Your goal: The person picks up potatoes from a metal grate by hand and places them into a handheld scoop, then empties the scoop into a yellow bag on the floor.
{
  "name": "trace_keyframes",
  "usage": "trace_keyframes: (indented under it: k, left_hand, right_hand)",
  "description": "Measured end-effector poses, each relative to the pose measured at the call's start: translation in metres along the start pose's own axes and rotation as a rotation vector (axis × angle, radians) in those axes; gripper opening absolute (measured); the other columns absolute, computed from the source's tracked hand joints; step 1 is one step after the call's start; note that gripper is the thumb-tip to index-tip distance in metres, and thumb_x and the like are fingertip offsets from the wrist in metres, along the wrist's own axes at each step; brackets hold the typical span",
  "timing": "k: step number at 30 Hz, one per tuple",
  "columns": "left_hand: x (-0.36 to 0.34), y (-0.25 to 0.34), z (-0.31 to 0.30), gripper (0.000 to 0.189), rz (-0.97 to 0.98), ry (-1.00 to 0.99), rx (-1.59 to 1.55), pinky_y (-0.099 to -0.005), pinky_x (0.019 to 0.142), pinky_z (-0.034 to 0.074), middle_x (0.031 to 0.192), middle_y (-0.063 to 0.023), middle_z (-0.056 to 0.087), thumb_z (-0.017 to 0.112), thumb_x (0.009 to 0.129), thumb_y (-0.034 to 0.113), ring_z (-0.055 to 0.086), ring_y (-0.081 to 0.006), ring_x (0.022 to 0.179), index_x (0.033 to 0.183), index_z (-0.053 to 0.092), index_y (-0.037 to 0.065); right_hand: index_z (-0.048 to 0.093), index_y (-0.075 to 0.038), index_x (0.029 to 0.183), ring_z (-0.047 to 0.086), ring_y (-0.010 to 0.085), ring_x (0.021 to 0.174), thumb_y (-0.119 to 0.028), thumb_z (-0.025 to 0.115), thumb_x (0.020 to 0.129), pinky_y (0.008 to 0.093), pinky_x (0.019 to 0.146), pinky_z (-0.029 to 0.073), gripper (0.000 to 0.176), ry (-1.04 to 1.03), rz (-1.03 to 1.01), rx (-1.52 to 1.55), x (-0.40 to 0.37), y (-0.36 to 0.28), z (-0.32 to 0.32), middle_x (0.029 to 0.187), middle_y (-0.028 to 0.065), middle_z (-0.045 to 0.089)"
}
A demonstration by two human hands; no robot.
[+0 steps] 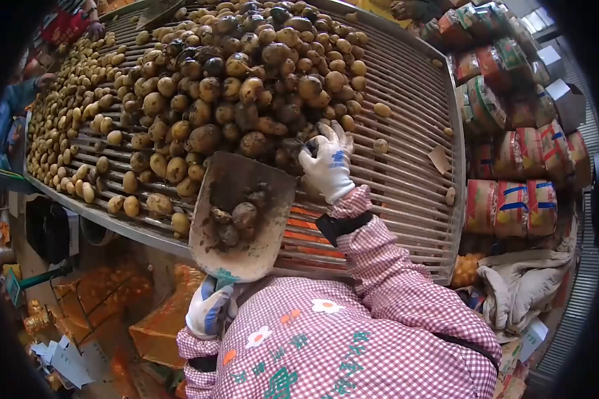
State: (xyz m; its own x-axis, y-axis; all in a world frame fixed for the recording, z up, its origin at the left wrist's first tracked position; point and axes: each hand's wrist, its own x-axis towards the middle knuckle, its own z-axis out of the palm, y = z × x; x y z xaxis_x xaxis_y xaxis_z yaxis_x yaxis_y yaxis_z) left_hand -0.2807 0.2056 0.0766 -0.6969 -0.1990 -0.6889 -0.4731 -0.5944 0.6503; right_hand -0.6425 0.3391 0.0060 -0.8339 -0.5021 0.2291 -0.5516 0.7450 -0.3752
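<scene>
My left hand (209, 309), in a white and blue glove, is closed around the green handle of a dirty scoop (263, 256). Several dark, muddy potatoes (244, 215) lie in the scoop, whose front edge meets the potato pile (203, 138). At the pile's near right edge is my right hand (329, 163), gloved in white. Its thumb and fingers are bent around a dark, dirty potato (310, 145), partly hidden by the glove. Many potatoes in the pile are brown with soil, and some look blackened.
The pile rests on a slatted metal sorting table (406, 176). Filled bags (512, 206) are stacked at the right. Orange mesh sacks (166, 316) stand below the near edge. Other people's hands (96, 30) and sleeves show at the far left; another gloved hand is at the top right.
</scene>
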Motion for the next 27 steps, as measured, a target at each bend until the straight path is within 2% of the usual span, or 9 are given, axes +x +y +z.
trace_keyframes:
  k: [4, 6, 8, 11, 12, 15, 20, 21, 27]
  left_hand:
    - [-0.001, 0.006, 0.008, 0.035, 0.005, 0.005, -0.056, -0.026, 0.053, 0.041, 0.077, -0.0056, 0.062, 0.057, 0.098, 0.02, 0.054, -0.0139, 0.056, 0.124, 0.056, -0.003]
    - [-0.001, 0.01, 0.011, 0.035, 0.015, 0.013, -0.07, -0.0253, 0.053, 0.04, 0.075, -0.0052, 0.061, 0.057, 0.098, 0.02, 0.053, -0.0134, 0.056, 0.124, 0.056, -0.003]
    - [-0.001, 0.013, 0.011, 0.036, -0.003, 0.01, -0.009, -0.0246, 0.053, 0.039, 0.073, -0.0045, 0.061, 0.056, 0.098, 0.02, 0.052, -0.0124, 0.055, 0.125, 0.055, -0.003]
    - [-0.001, 0.005, 0.004, 0.032, -0.022, 0.009, -0.035, -0.0248, 0.054, 0.041, 0.078, -0.0061, 0.063, 0.057, 0.099, 0.021, 0.055, -0.0121, 0.058, 0.121, 0.059, -0.002]
    - [0.0, 0.001, 0.002, 0.032, -0.021, 0.01, -0.035, -0.0248, 0.054, 0.041, 0.078, -0.0061, 0.063, 0.057, 0.099, 0.021, 0.055, -0.0121, 0.058, 0.121, 0.059, -0.002]
    - [-0.005, -0.01, -0.004, 0.034, 0.008, 0.018, -0.062, -0.0248, 0.054, 0.041, 0.077, -0.0064, 0.063, 0.059, 0.098, 0.022, 0.054, -0.0124, 0.057, 0.122, 0.058, -0.002]
    - [-0.025, -0.037, -0.017, 0.047, 0.102, 0.115, -0.185, -0.0257, 0.05, 0.039, 0.097, -0.0084, 0.069, 0.057, 0.098, 0.021, 0.052, -0.0126, 0.054, 0.137, 0.05, -0.003]
    - [-0.029, -0.04, -0.021, 0.05, 0.121, 0.141, -0.201, -0.0261, 0.049, 0.04, 0.111, -0.0103, 0.069, 0.057, 0.098, 0.021, 0.051, -0.0125, 0.053, 0.141, 0.048, -0.002]
    - [-0.038, -0.041, -0.025, 0.052, 0.151, 0.24, -0.157, -0.0252, 0.048, 0.038, 0.115, -0.0105, 0.067, 0.056, 0.098, 0.021, 0.05, -0.0124, 0.053, 0.144, 0.045, -0.002]
  right_hand:
    - [0.073, -0.007, 0.088, 0.039, 0.0448, 0.142, -0.027, 0.071, 0.081, 0.063, 0.119, 0.019, 0.022, 0.031, -0.105, 0.218, -0.007, -0.014, -0.039, 0.14, 0.0237, 0.059]
    - [0.072, -0.005, 0.091, 0.039, 0.0457, 0.143, -0.027, 0.072, 0.082, 0.0642, 0.118, 0.02, 0.023, -0.086, -0.234, 0.281, -0.017, -0.031, -0.062, 0.14, 0.0254, 0.058]
    - [0.071, -0.004, 0.102, 0.044, 0.0442, 0.14, -0.028, 0.074, 0.084, 0.057, 0.119, 0.028, 0.03, -0.296, -0.464, 0.282, -0.026, -0.045, -0.077, 0.14, 0.0264, 0.058]
    - [0.07, -0.004, 0.112, 0.05, 0.0422, 0.136, -0.028, 0.075, 0.084, 0.0466, 0.116, 0.037, 0.037, -0.401, -0.327, 0.612, -0.006, -0.037, -0.066, 0.14, 0.0257, 0.058]
    - [0.069, -0.004, 0.115, 0.057, 0.0415, 0.127, -0.029, 0.075, 0.084, 0.042, 0.108, 0.045, 0.04, -0.29, -0.323, 0.52, 0.005, -0.024, -0.054, 0.135, 0.0232, 0.06]
    - [0.069, -0.005, 0.117, 0.06, 0.0394, 0.111, -0.031, 0.075, 0.085, 0.0496, 0.098, 0.047, 0.042, -0.054, -0.337, 0.061, 0.023, -0.002, -0.031, 0.119, 0.0182, 0.064]
    - [0.068, -0.008, 0.116, 0.059, 0.0361, 0.117, -0.04, 0.07, 0.086, 0.0508, 0.105, 0.043, 0.044, -0.338, -0.27, 0.057, 0.013, -0.012, -0.011, 0.118, 0.0162, 0.065]
    - [0.065, -0.008, 0.121, 0.058, 0.0358, 0.12, -0.04, 0.071, 0.086, 0.0533, 0.108, 0.04, 0.048, -0.314, -0.302, -0.007, 0.009, -0.016, -0.007, 0.119, 0.016, 0.065]
    - [0.054, -0.007, 0.136, 0.052, 0.0356, 0.13, -0.036, 0.073, 0.083, 0.0627, 0.116, 0.027, 0.064, -0.168, -0.288, -0.07, -0.013, -0.019, 0.025, 0.127, 0.0157, 0.062]
